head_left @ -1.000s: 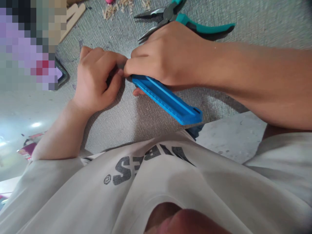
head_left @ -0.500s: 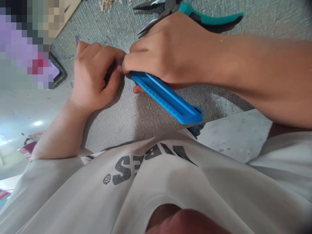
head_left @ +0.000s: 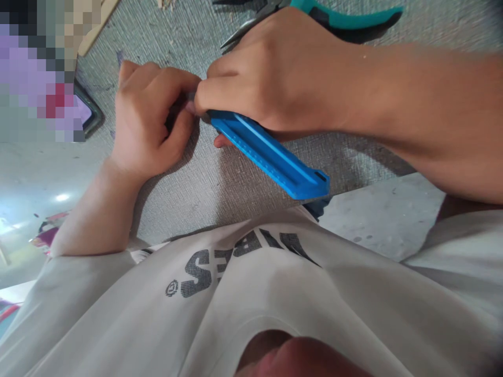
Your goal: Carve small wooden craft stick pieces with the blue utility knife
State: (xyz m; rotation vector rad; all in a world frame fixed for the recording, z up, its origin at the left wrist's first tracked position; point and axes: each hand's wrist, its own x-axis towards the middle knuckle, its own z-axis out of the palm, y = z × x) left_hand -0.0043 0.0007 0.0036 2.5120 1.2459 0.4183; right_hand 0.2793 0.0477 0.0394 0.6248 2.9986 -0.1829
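Observation:
A blue utility knife (head_left: 267,154) slants across the middle of the head view, its butt end toward my body. My right hand (head_left: 263,78) is closed around its front part, so the blade end is hidden under my fingers. My left hand (head_left: 151,115) is closed just to the left, its fingertips meeting the right hand's fingers. Between its thumb and fingers a small dark piece shows, too covered for me to name. Both hands are low over the grey textured tabletop (head_left: 188,193).
Pliers with teal-and-black handles (head_left: 353,20) lie behind my right hand. A flat wooden stick (head_left: 98,26) and some pale shavings (head_left: 167,4) are at the far side. A dark-edged device (head_left: 92,118), partly pixelated, is at the left. The table's near edge runs by my shirt.
Both hands and the knife keep nearly the same pose, moved only slightly. The pliers and the stick appear a little higher in the view, as the view shifts slightly.

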